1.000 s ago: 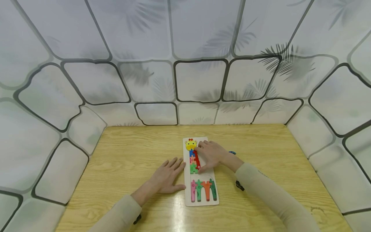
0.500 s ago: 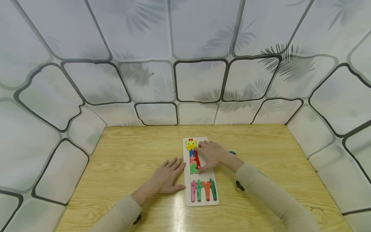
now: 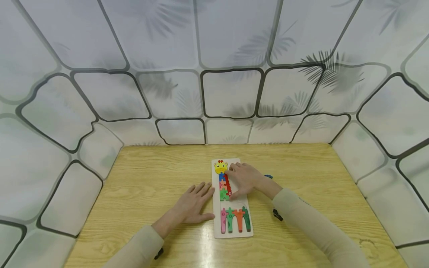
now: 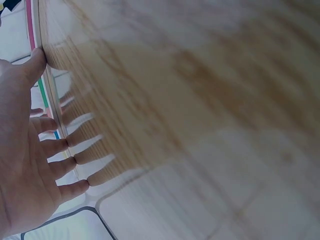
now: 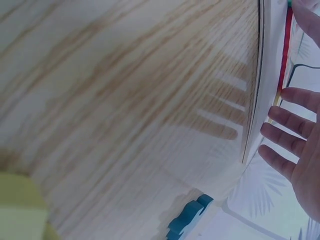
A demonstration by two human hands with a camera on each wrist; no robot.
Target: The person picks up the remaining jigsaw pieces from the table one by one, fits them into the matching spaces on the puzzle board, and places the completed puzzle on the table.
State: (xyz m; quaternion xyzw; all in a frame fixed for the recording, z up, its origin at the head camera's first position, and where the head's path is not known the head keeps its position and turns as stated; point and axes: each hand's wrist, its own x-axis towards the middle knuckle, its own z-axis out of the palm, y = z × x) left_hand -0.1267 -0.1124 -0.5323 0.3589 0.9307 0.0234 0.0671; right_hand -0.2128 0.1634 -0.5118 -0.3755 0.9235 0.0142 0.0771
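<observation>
A white puzzle board (image 3: 217,227) lies on the wooden table in the head view, with a yellow giraffe head (image 3: 221,167) at its far end. Below the head run blue, pink and green neck pieces (image 3: 223,194). My right hand (image 3: 246,176) spans a long red puzzle piece (image 3: 228,183) beside the neck, index fingertip at its far end and thumb at its near end. The other right fingers reach over the board. My left hand (image 3: 194,204) lies spread, fingertips and thumb against the board's left edge. Pink, green, orange and dark green leg pieces (image 3: 239,219) sit near the board's front.
A blue piece (image 3: 268,176) lies on the table (image 3: 161,167), right of the board and partly behind my right wrist. In the right wrist view, a wavy-edged teal piece (image 5: 187,217) stands on the tabletop. Patterned white fabric walls (image 3: 231,93) enclose the back and sides.
</observation>
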